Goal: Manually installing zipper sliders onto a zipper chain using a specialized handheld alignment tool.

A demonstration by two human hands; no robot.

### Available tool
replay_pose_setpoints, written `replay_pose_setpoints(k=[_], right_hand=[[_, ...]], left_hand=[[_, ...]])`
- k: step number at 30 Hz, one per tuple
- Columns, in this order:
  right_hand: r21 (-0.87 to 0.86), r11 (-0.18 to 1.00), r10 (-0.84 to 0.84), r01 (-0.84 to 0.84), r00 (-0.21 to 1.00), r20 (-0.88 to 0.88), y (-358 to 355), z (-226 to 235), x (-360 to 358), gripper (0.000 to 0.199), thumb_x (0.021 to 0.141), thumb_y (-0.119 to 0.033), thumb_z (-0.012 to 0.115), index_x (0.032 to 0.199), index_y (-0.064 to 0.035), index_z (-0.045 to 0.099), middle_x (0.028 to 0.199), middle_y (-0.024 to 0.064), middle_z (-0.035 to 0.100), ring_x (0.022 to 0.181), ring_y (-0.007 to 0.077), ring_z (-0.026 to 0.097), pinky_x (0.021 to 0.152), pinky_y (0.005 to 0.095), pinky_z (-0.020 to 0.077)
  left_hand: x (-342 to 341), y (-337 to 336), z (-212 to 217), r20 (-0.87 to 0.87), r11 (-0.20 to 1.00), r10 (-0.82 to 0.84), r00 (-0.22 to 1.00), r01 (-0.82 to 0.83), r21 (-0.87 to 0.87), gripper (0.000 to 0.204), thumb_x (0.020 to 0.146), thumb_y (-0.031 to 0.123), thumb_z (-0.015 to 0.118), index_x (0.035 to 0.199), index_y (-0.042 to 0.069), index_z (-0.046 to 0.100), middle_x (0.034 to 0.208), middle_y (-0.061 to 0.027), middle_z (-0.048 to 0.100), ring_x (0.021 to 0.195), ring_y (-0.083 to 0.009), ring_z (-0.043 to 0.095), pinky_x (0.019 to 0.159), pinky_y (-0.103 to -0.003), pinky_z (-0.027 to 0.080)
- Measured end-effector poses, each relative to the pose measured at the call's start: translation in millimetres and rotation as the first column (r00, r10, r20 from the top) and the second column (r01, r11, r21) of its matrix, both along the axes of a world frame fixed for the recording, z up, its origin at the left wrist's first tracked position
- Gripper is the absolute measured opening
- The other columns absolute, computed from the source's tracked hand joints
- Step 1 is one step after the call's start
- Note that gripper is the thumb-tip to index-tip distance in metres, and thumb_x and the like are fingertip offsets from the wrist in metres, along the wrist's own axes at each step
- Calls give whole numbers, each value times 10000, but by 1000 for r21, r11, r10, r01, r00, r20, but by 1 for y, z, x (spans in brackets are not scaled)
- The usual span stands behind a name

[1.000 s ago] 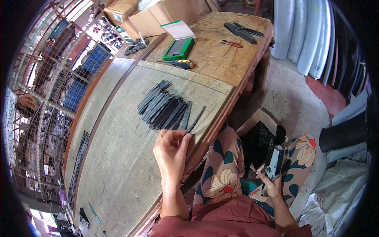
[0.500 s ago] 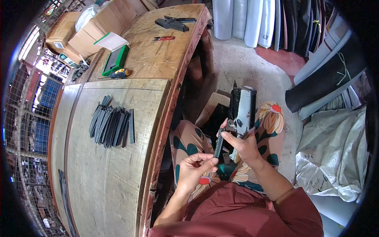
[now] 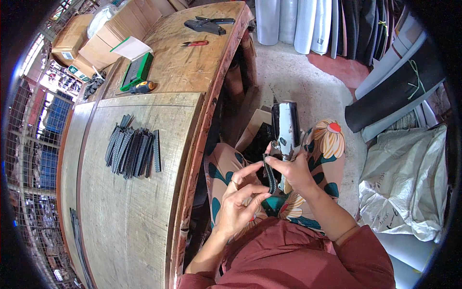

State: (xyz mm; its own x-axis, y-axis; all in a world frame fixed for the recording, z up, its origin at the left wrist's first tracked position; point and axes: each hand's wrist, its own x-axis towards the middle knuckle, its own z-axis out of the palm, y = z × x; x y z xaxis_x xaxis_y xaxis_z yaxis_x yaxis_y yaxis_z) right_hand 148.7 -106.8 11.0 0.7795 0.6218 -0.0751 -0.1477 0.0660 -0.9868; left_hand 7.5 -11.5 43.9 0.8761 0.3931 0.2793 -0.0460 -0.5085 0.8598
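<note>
A short, flexible black strip (image 3: pixel 270 177) with a row of light dots runs between my two hands over my lap. My left hand (image 3: pixel 240 202) pinches its lower end between thumb and fingers, the index finger reaching up along it. The upper end is under the thumb of my right hand (image 3: pixel 294 173). That same hand wraps around a worn white-and-black tool (image 3: pixel 288 127), long and blocky like a heavy stapler, standing upright over my lap. Its lower part is hidden behind my fingers. Left of me, a pile of similar black strips (image 3: pixel 129 150) lies on the wooden table (image 3: pixel 130 212).
Farther along the table lie a dark plier-like tool (image 3: pixel 210 25), red-handled snips (image 3: pixel 194 43), a screwdriver (image 3: pixel 143 87) and a green case (image 3: pixel 136 72). Cardboard boxes (image 3: pixel 113 36) stand behind. Material rolls (image 3: pixel 305 29) and a white sack (image 3: pixel 404 178) are to the right.
The strip was straight and now bows in a curve. My left index finger has moved up along it. The white-and-black tool sits slightly lower and farther left in view.
</note>
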Motion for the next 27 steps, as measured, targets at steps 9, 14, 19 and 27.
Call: replay_pose_setpoints(k=[9, 14, 19, 27], right_hand=[[100, 983, 150, -152, 988, 30, -15, -7, -14, 244, 758, 90, 639, 971, -4, 564, 903, 44, 612, 842, 108, 585, 766, 258, 478], [56, 969, 193, -242, 875, 444, -21, 4, -13, 287, 754, 51, 666, 1010, -23, 562, 914, 35, 613, 849, 117, 582, 778, 261, 455], [117, 942, 224, -316, 846, 483, -17, 6, -14, 309, 727, 45, 665, 1003, -42, 556, 946, 66, 563, 829, 144, 557, 743, 248, 428], [84, 959, 235, -271, 925, 298, -15, 11, -21, 318, 769, 31, 628, 1065, -35, 531, 831, 14, 589, 758, 67, 565, 690, 223, 464]], left_hand=[[14, 13, 2, 2, 810, 260, 966, -217, -544, 105, 812, 19, 675, 901, -32, 654, 878, -63, 643, 760, -101, 616, 654, -212, 529], [16, 24, -10, -150, 588, 243, 958, -269, -763, 135, 812, 9, 679, 930, -48, 646, 789, -85, 664, 693, -110, 638, 645, -247, 561], [17, 20, -15, -138, 560, 203, 969, -231, -796, 145, 809, 26, 688, 929, -46, 650, 794, -92, 668, 680, -114, 643, 632, -240, 560], [12, 12, -9, -192, 438, 195, 962, -261, -861, 106, 837, 62, 658, 906, -17, 647, 806, -100, 671, 677, -150, 660, 597, -255, 568]])
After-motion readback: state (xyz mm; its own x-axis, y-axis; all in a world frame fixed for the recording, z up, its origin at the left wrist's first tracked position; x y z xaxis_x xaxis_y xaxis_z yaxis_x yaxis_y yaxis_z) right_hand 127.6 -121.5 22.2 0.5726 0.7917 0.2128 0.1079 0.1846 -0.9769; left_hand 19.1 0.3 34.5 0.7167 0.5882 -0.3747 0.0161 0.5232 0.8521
